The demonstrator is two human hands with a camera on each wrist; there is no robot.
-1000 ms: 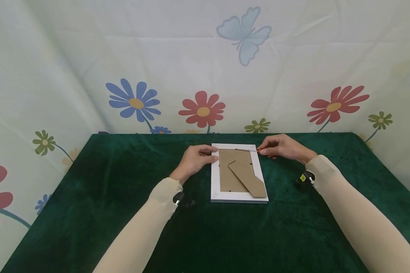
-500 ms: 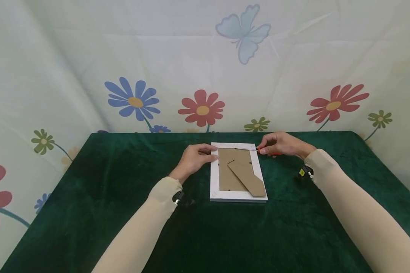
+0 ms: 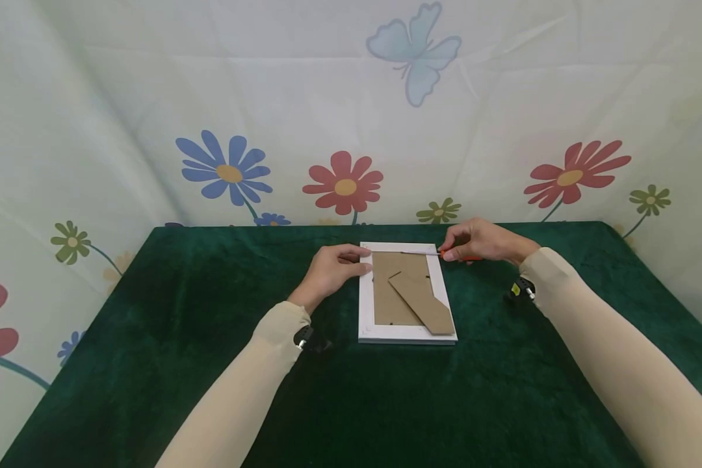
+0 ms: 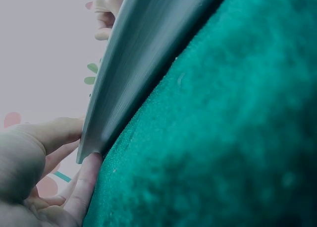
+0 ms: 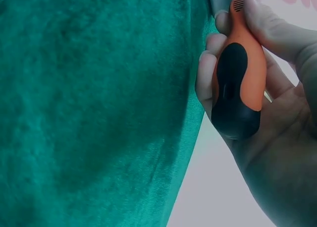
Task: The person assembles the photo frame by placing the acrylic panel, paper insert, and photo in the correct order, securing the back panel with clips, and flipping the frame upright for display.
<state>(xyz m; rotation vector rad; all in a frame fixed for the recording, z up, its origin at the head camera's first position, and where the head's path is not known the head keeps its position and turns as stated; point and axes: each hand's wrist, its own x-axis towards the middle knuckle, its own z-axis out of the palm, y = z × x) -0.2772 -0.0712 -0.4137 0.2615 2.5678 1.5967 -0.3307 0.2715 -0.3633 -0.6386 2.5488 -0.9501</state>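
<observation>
A white picture frame (image 3: 366,318) lies face down, its brown backing board (image 3: 386,304) and slanted stand leg (image 3: 426,304) showing. Small dark tabs sit around the board's edge. My left hand (image 3: 329,270) grips the frame's upper left edge; in the left wrist view, thumb and fingers meet at its side. My right hand (image 3: 481,240) holds a screwdriver (image 5: 253,76) by its orange and black handle, just beyond the frame's upper right edge. The thin shaft (image 3: 424,253) reaches left over the frame to a tab at the board's top. Exact tip contact is too small to tell.
Dark green velvet cloth (image 3: 210,325) covers the table. Behind it hangs a pale backdrop (image 3: 292,97) printed with flowers and a butterfly. A small camera is strapped at each wrist.
Both hands keep their holds, and the frame stays in place while the head view tilts slightly. The screwdriver's handle has swung a little, showing more orange behind the right fingers than a second ago.
</observation>
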